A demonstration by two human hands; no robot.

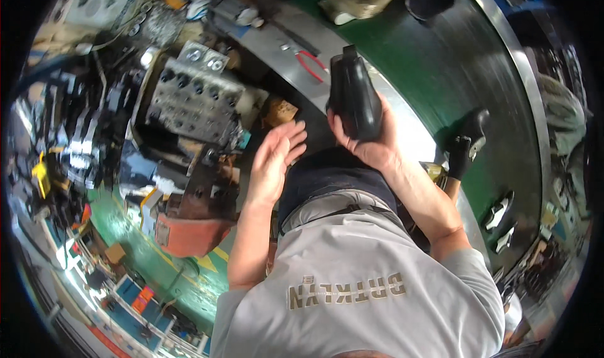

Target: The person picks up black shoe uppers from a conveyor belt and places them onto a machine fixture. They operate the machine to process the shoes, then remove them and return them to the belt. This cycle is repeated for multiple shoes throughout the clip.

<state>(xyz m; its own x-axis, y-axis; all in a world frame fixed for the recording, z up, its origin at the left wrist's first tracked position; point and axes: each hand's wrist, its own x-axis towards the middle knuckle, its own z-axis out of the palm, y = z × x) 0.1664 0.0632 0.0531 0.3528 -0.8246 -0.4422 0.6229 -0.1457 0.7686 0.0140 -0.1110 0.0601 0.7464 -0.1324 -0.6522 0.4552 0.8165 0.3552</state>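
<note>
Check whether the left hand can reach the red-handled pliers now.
Probably yes: the left hand looks empty, and nothing visible blocks its way to the red-handled pliers; the black shoe-shaped piece in the right hand sits to their right.

To the right I see a broad green conveyor belt (434, 56), its surface glossy, bordered by a pale metal rail (538, 131) that my fisheye lens bends into an arc. Along its near side runs a narrow grey metal ledge (267, 46), where a patch of light burns nearly white. At lower left I can make out a shiny green painted floor (113, 216) marked with yellow lines (215, 262). A low rack with flat blue panels (129, 290) stands on that side, near a small brown cardboard box (115, 253). Toward my outer rim, details blur into clutter.
</note>
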